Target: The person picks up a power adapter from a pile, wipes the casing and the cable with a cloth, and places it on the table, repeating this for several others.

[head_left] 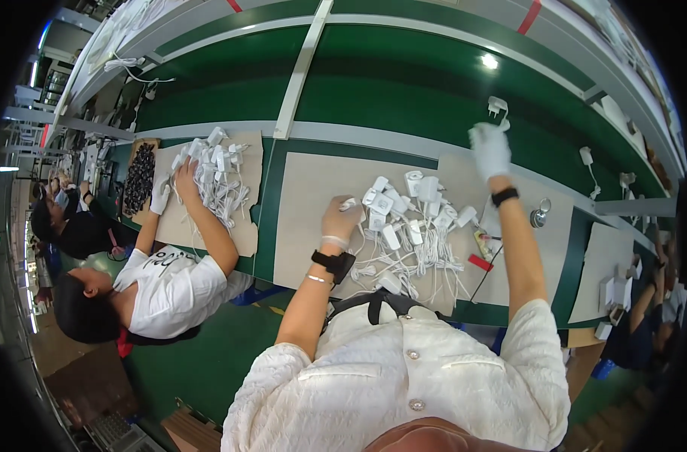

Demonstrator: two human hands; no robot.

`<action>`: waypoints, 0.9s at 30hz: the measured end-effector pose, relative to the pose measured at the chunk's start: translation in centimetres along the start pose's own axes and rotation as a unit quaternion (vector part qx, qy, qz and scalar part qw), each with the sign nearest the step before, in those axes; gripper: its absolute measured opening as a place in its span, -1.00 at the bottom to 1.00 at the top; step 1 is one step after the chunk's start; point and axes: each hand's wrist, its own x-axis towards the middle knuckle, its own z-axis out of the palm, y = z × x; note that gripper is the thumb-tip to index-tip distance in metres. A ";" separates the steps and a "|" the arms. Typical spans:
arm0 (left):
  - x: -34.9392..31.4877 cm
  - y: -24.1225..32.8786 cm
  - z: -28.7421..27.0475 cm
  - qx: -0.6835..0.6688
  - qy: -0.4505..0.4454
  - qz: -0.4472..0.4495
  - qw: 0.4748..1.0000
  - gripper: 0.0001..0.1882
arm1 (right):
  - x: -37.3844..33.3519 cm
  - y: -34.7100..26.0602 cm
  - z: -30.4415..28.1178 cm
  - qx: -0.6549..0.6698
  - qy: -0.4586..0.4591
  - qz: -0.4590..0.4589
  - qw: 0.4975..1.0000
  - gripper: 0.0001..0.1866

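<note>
My left hand [342, 220] is closed at the left edge of a heap of white power adapters [392, 202] with bundled white cables [426, 260]. A white adapter [348, 204] shows between its fingers. My right hand [491, 153], in a white glove, is raised at the far side of the bench by the green back panel. Just beyond its fingers is a white plug adapter [497, 105] with pins and a short cable that runs down beside the hand. The right fingers are too unclear to tell if they grip it.
Right of the heap lie a red piece [480, 262], a dark thin cord [488, 273] and a round metal object [540, 213]. Another white plug [587, 156] hangs on the panel. At left, a co-worker [162, 290] handles another adapter pile [219, 169]. A shelf runs overhead.
</note>
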 end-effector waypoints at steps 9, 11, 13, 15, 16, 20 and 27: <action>-10.8 11.3 -8.8 -0.395 -0.240 0.016 0.887 -0.46 | -17.6 -16.9 -6.8 0.362 -0.224 -0.067 0.902 -0.80; -12.5 12.9 -9.6 -0.379 -0.277 0.073 0.880 -0.46 | -19.0 -18.7 -8.9 0.430 -0.213 -0.059 0.875 -0.78; -13.6 14.3 -9.8 -0.372 -0.264 0.059 0.888 -0.44 | -19.8 -20.1 -11.3 0.450 -0.270 -0.021 0.851 -0.78; -14.3 15.2 -9.7 -0.358 -0.237 0.028 0.903 -0.39 | -20.4 -20.8 -12.3 0.455 -0.294 -0.003 0.840 -0.78; -14.5 15.3 -9.5 -0.361 -0.240 0.031 0.901 -0.39 | -20.6 -21.1 -12.5 0.449 -0.316 0.026 0.835 -0.78; -15.4 15.7 -8.8 -0.339 -0.238 0.052 0.908 -0.39 | -22.0 -20.7 -12.3 0.438 -0.332 0.085 0.831 -0.78; -16.1 16.4 -8.9 -0.187 -0.238 0.228 0.925 -0.43 | -22.3 -19.7 -12.8 0.412 -0.245 0.017 0.878 -0.80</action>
